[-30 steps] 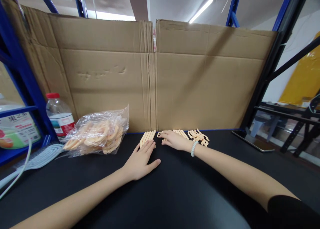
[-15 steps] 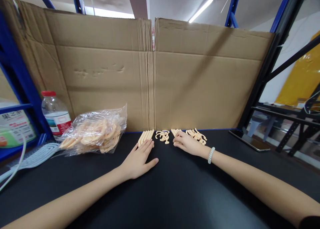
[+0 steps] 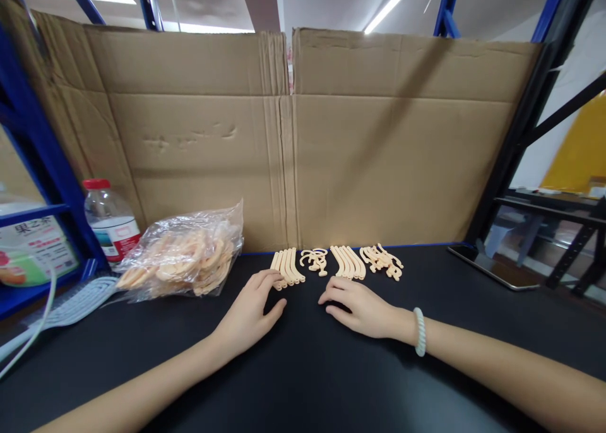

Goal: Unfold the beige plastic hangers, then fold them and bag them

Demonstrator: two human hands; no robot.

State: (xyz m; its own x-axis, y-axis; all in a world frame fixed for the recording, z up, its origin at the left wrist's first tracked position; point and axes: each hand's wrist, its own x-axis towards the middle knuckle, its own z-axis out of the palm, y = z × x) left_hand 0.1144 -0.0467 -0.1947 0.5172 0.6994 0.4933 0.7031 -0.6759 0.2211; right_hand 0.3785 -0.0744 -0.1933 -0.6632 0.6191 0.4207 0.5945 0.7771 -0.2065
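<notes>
Several small peach plastic curved pieces lie on the black table near the cardboard wall: a neat row [image 3: 286,266], a loose tangle [image 3: 316,260], a second neat row [image 3: 348,261] and another loose heap [image 3: 381,260]. My left hand [image 3: 250,310] rests palm down just in front of the first row, fingers loosely curled, its fingertips close to that row's near ends. My right hand [image 3: 360,307], with a white bead bracelet at the wrist, lies palm down on the table a little in front of the second row, holding nothing.
A clear plastic bag [image 3: 184,256] full of the same peach pieces lies at the left. Behind it stands a water bottle [image 3: 110,221] by a blue rack post. A cardboard wall [image 3: 293,136] closes the back. A flat tablet or phone [image 3: 492,267] lies at the right.
Both hands have drawn back toward me from the pieces. The right hand left the second row, which now lies uncovered and neat. The left hand's fingers curled slightly.
</notes>
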